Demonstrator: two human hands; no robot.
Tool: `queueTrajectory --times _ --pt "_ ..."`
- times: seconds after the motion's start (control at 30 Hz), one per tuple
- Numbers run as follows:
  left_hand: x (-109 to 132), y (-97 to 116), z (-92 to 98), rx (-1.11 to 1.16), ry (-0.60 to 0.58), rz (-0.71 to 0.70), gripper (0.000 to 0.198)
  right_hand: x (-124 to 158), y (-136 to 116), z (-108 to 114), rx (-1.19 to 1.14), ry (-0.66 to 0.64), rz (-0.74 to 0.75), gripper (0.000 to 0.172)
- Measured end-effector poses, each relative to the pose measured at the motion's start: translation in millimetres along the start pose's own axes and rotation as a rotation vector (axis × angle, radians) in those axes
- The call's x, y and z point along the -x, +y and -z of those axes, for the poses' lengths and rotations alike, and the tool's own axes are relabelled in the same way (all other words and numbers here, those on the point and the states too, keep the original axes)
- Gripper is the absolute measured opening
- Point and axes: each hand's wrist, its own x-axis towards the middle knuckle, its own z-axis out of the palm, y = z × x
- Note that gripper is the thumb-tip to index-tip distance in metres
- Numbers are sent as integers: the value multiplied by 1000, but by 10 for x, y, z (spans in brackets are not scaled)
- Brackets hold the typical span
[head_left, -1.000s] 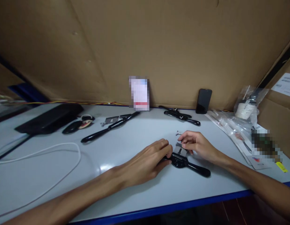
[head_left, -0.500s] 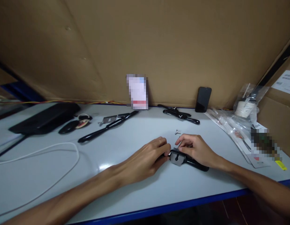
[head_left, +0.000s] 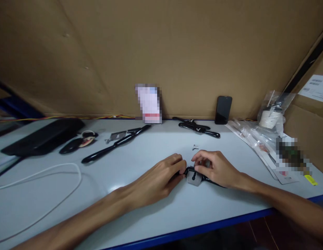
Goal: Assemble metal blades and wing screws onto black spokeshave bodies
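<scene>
Two hands meet over a black spokeshave (head_left: 188,170) lying flat near the front middle of the counter (head_left: 151,215). The left hand (head_left: 161,178) is curled closed around the tool's left handle and pins it down. The right hand (head_left: 216,168) covers most of the right handle, and its fingertips are pinched together on the steel plate (head_left: 194,179) that sits on the tool's middle. That plate shows a slot and lies slightly askew on the body.

The step in hand looks like seating the plate on the spokeshave body. It appears placed but not fastened, since a small wing screw (head_left: 194,147) lies loose on the counter just beyond the right hand, apart from the tool.

As I judge it, the next move calls for squaring the plate so its slot lines up with the hole beneath. It also calls for one hand keeping plate and body steady, so the other is free for that screw.

Further back lie a whole second spokeshave (head_left: 199,127) and a third one (head_left: 109,148) with its own loose plate (head_left: 116,135) beside it
</scene>
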Motion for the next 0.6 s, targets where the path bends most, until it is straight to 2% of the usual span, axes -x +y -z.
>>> queueTrajectory --times 0.13,0.33,0.6 --pt "-7 -3 -5 8 12 3 14 71 -66 -18 260 -59 86 49" --pt "-11 12 3 17 23 -1 14 136 -95 -22 332 -107 143 41" --pt "-7 13 5 32 17 11 14 148 -60 -51 386 -123 196 40"
